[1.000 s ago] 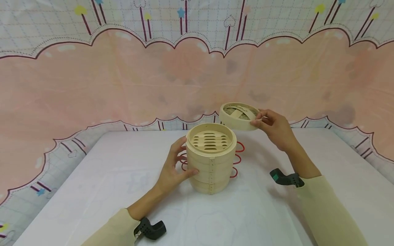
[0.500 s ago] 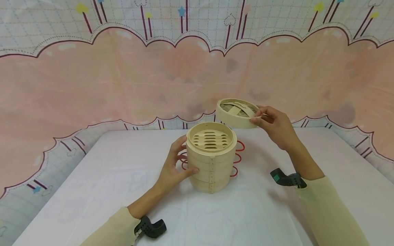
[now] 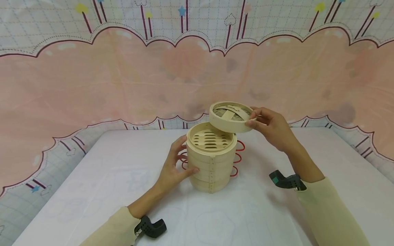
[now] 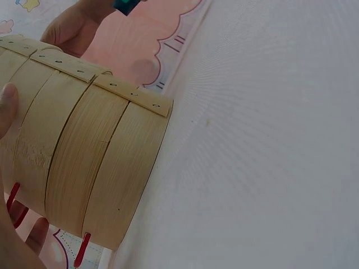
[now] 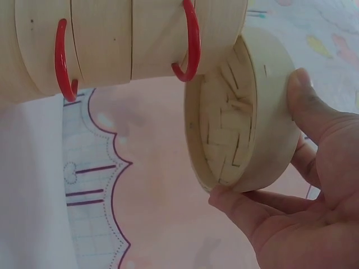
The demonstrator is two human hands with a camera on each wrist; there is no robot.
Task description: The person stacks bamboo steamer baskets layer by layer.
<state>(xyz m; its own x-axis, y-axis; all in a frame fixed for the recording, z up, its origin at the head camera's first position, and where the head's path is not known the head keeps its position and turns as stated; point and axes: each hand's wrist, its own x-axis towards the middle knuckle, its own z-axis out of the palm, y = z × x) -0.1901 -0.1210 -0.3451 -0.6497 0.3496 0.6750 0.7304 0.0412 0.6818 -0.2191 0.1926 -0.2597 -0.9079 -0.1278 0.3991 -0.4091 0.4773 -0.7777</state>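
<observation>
A round bamboo steamer (image 3: pixel 223 171) of stacked tiers stands upright on the white table, its slatted top tier uncovered. My left hand (image 3: pixel 170 172) grips its left side, thumb on the front wall and fingers reaching round behind. The woven lid (image 3: pixel 229 125) is held up by my right hand (image 3: pixel 271 130), which pinches its right edge. It overlaps the steamer's back right rim in the head view; whether they touch, I cannot tell. The right wrist view shows the lid's hollow, woven underside (image 5: pixel 224 123). Red loop handles (image 5: pixel 193 42) stick out from the tiers.
White cloth covers the table (image 3: pixel 101 191). Behind it hangs a backdrop (image 3: pixel 138 85) with a pink scalloped pattern. Dark wrist-worn devices sit on both cuffs, one at the left wrist (image 3: pixel 150 228) and one at the right wrist (image 3: pixel 286 180).
The lid rose slightly, then came down and to the left with my right hand, now overlapping the steamer's back right rim. My left hand and the steamer have stayed in place.
</observation>
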